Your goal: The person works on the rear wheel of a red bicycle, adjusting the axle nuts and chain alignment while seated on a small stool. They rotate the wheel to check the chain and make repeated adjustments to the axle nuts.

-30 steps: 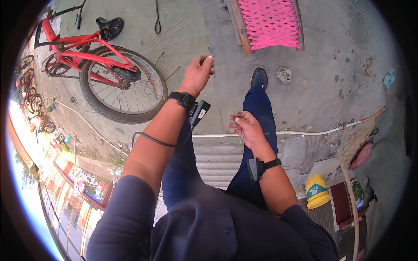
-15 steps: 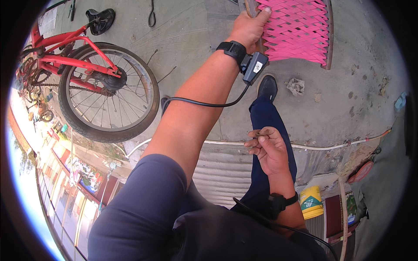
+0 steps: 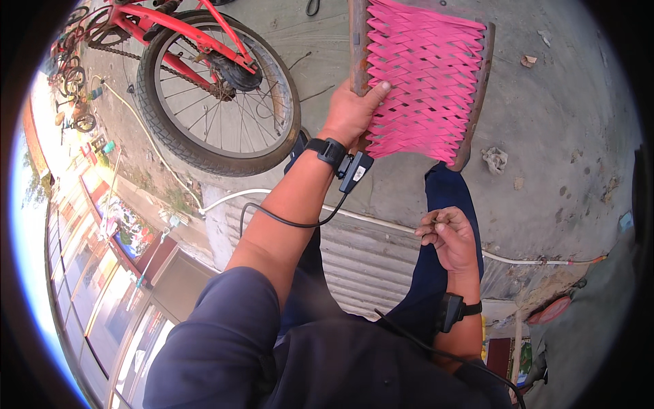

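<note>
My left hand (image 3: 353, 114) is closed around the left wooden rail of a small stool or seat frame, its thumb resting on the edge of the bright pink woven strapping (image 3: 426, 78). The strapping criss-crosses between two brown wooden rails, with small gaps in the weave; the far end runs out of view. Over my right thigh, my right hand (image 3: 451, 235) is turned palm up, thumb pressed against curled fingertips. Whatever it pinches, if anything, is too small to make out. The fingers look dirty.
To the left lies a red bicycle (image 3: 184, 31), its rear wheel (image 3: 218, 92) close to my left arm. A white pipe (image 3: 354, 217) crosses the ground near my legs. Crumpled litter (image 3: 494, 159) lies right of the frame. Cables run from devices on both wrists.
My left hand has brought the pink woven frame nearer, and more of it shows. The view has shifted, so the bicycle appears further right and higher. My right hand keeps its pinch.
</note>
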